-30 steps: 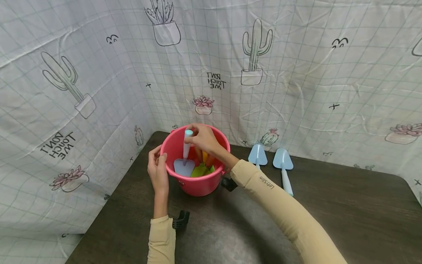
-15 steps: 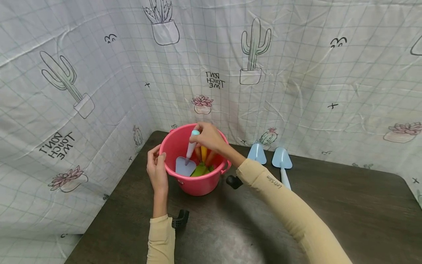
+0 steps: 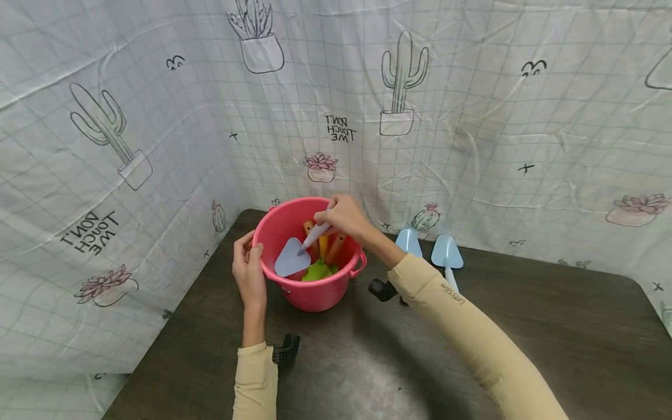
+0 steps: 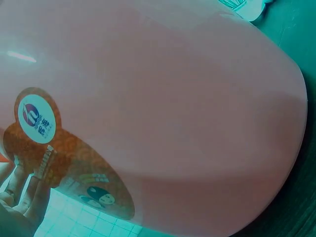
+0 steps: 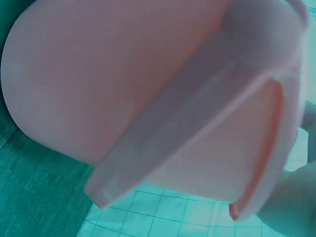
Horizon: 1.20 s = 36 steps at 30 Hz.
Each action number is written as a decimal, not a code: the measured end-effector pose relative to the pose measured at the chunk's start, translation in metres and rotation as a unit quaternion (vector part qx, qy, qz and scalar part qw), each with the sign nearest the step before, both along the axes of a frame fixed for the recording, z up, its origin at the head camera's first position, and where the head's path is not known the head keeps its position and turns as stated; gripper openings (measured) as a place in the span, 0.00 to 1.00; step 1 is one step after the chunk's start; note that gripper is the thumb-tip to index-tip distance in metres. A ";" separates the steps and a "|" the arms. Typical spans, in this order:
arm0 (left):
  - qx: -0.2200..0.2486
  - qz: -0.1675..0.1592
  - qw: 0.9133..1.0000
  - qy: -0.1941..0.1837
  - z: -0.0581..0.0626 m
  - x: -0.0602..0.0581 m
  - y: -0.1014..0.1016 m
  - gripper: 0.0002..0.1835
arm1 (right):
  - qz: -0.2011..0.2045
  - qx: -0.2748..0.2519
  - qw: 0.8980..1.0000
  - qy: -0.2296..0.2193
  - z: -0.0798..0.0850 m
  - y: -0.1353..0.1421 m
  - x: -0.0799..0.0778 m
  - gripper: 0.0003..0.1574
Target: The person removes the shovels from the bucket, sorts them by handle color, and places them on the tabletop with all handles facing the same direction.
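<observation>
A pink bucket [image 3: 317, 290] stands upright on the table. My left hand [image 3: 249, 269] grips its left rim; in the left wrist view, fingers [image 4: 33, 197] lie by the bucket's stickered wall [image 4: 197, 98]. Over the bucket's opening, my right hand [image 3: 346, 219] holds a pale lilac toy shovel [image 3: 293, 257] by its handle, the blade tilted down to the left inside the bucket. Also inside are several orange and yellow handles [image 3: 336, 248] and a green piece [image 3: 317, 271]; their lower parts are hidden. The right wrist view shows the bucket's outer wall [image 5: 98, 74] and part of my hand [image 5: 291, 202].
Two light blue toy shovels [image 3: 447, 252] lie on the dark table [image 3: 551, 326] right of the bucket, partly covered by my right sleeve [image 3: 446, 315]. A patterned cloth [image 3: 472, 146] hangs behind and to the left.
My right hand has moved right with the shovel's handle, tipping the shovel from near upright to a slant. The left hand stays on the rim.
</observation>
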State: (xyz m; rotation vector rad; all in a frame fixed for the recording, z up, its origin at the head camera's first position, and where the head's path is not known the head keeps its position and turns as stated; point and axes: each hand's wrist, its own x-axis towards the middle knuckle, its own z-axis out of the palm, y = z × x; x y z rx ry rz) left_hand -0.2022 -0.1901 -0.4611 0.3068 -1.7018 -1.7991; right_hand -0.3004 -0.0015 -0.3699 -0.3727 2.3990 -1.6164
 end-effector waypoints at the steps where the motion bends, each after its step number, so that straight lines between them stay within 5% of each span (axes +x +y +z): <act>1: 0.000 -0.001 1.000 -0.001 0.000 0.000 0.000 0.21 | -0.005 -0.001 1.000 -0.005 0.001 0.001 0.000 0.14; 9: 0.000 0.002 1.000 -0.003 0.000 -0.001 0.000 0.20 | -0.029 -0.059 0.996 -0.065 0.012 0.012 0.005 0.15; 16: 0.002 0.000 1.000 -0.008 -0.001 0.001 -0.001 0.20 | -0.056 -0.145 0.980 -0.127 0.018 0.024 0.009 0.15; 22: 0.010 -0.006 1.000 -0.010 -0.001 0.002 0.000 0.20 | -0.059 -0.230 0.955 -0.179 0.018 0.041 0.012 0.07; 26: 0.013 -0.006 1.000 -0.005 0.000 0.002 0.000 0.20 | -0.049 -0.275 0.940 -0.195 0.018 0.054 0.014 0.13; 32: 0.011 -0.005 1.000 -0.003 -0.001 0.001 0.000 0.20 | -0.050 -0.348 0.899 -0.263 0.019 0.071 0.019 0.02; 36: 0.012 -0.007 1.000 0.004 -0.001 0.000 -0.001 0.20 | -0.053 -0.383 0.877 -0.285 0.019 0.077 0.021 0.07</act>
